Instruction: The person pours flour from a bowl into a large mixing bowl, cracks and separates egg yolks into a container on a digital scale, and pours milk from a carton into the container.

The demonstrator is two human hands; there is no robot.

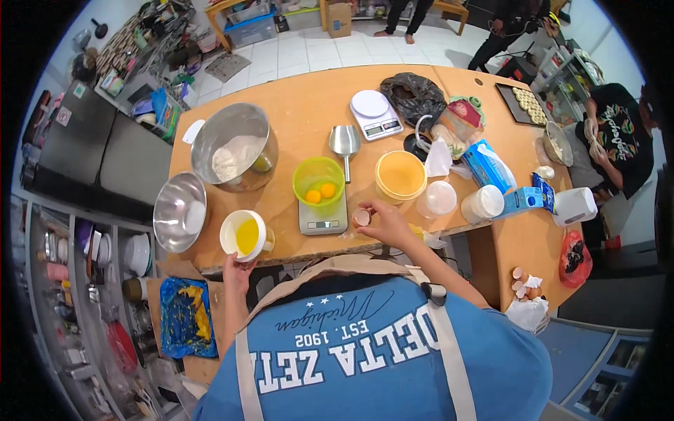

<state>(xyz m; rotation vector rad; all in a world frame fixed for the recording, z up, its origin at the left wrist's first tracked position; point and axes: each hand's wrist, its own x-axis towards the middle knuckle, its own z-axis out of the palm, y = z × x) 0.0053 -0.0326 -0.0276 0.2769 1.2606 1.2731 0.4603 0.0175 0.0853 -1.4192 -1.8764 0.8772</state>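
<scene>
My left hand [239, 271] grips the rim side of a white tub [265, 241] at the table's front edge. The tub leans toward me, and yellow liquid [247, 236] shows inside it. Between the fingers of my right hand [385, 223] is a cracked eggshell [362, 217], just right of a kitchen scale [324, 226]. On that scale stands a yellow-green bowl [303, 170] holding two egg yolks [320, 192]. Beyond the bowl lies a metal scoop [345, 140].
Left of the bowl stand a large steel bowl [203, 151] of flour and a smaller steel bowl [168, 210]. To the right are a yellow tub [401, 175], white jars [482, 204] and a blue carton [518, 202]. Eggshells [519, 281] lie front right; another person [618, 140] works at far right.
</scene>
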